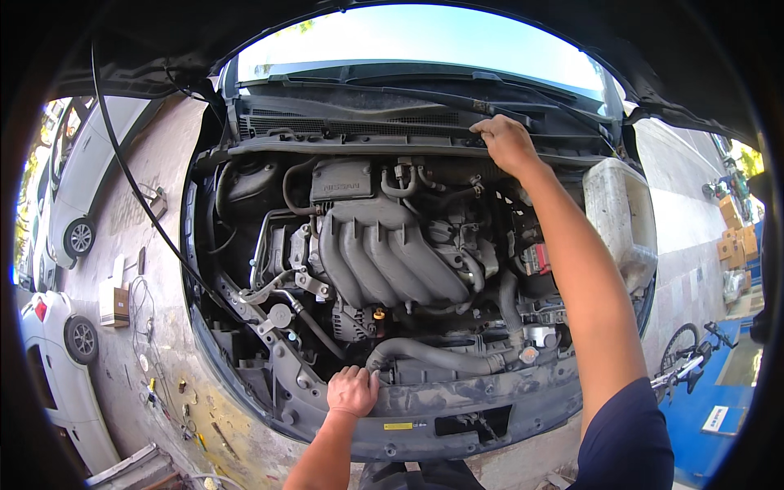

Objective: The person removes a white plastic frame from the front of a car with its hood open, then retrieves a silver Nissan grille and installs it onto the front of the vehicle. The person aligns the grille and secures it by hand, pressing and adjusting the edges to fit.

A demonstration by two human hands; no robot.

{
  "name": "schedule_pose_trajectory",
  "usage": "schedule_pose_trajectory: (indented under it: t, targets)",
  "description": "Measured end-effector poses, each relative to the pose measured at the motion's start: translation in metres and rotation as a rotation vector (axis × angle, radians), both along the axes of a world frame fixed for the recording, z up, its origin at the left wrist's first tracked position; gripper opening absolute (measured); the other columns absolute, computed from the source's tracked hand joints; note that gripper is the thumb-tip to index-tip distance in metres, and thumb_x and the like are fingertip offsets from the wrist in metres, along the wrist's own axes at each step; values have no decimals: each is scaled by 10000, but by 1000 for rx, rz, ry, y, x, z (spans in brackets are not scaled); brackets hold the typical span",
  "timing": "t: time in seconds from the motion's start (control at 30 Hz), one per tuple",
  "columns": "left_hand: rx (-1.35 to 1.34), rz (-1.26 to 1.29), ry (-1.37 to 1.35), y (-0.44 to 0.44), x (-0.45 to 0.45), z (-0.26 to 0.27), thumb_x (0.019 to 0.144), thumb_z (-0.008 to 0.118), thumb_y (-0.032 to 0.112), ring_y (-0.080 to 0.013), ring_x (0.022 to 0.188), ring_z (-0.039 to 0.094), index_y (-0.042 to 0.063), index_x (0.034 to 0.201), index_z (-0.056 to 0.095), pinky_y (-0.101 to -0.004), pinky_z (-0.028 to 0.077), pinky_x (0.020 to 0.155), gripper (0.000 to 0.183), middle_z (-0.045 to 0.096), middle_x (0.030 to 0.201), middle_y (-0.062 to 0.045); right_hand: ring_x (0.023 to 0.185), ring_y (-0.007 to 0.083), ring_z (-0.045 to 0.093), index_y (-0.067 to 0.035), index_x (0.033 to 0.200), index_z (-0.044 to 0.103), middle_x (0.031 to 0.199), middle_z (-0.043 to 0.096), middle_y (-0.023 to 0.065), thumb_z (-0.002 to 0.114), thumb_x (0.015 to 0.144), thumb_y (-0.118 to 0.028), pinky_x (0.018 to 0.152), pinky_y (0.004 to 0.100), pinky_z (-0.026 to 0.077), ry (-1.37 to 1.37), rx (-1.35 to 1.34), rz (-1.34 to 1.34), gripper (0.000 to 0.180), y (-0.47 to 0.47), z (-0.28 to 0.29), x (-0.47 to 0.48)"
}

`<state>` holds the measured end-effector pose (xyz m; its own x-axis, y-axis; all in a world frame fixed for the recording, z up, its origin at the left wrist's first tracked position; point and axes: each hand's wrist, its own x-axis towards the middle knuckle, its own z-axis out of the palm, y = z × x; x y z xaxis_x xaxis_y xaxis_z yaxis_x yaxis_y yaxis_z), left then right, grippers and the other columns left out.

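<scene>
Under a raised car hood lies an engine bay with a ribbed grey plastic intake manifold (392, 257) in its middle. My left hand (354, 392) rests on the front radiator support panel (447, 395), beside the upper radiator hose (435, 355); it grips no loose object. My right hand (503, 142) reaches far back over the engine to the cowl below the windshield, close to the wiper arm (422, 95). Its fingers are curled, and whether anything is between them cannot be told. A dirty, translucent plastic container (618, 220) sits on the right side of the bay.
A hood prop rod (138, 196) slants across the left side. Parked white cars (61, 380), a cardboard box (114, 303), cables and small tools lie to the left. On the right are a bicycle (683, 361) and stacked cartons (738, 245).
</scene>
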<state>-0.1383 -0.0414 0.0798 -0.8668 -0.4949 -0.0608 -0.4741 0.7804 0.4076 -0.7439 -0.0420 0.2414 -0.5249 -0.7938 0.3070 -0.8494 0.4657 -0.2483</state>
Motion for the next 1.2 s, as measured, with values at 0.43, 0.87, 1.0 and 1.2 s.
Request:
schedule_pose_trajectory:
  t: [0.43,0.87,1.0,1.2]
  targets:
    - [-22,26,5,-2,-6,4,984,786,348,-329,812,698,94,762,669,-475,560,724,356,659,805,-97,1203,359,724,-123,1156,848,1184,739,114,739,1064,-166,1078,457,578,3,274,162,149,-37,-13,-42]
    - [14,-33,28,-2,2,-4,1042,730,312,-339,849,701,93,851,678,-484,562,747,296,657,852,-98,1082,248,740,36,1438,656,1340,712,125,574,1150,-77,1053,421,618,-1753,-900,-39,320,158,-63,332]
    - [94,-52,91,-5,9,-10,1067,681,260,-356,926,717,93,950,701,-501,587,810,205,684,923,-110,1064,194,677,-15,1350,714,1176,695,80,593,1174,-97,1056,413,606,-2119,-995,-322,228,217,-95,495]
    - [425,-37,359,-34,28,7,1080,648,116,-438,1132,669,9,1213,734,-509,553,997,191,723,1132,-198,1148,211,733,-15,1333,708,1251,732,106,595,1181,-82,1024,374,630,-2200,-1233,-467,201,229,-117,618]
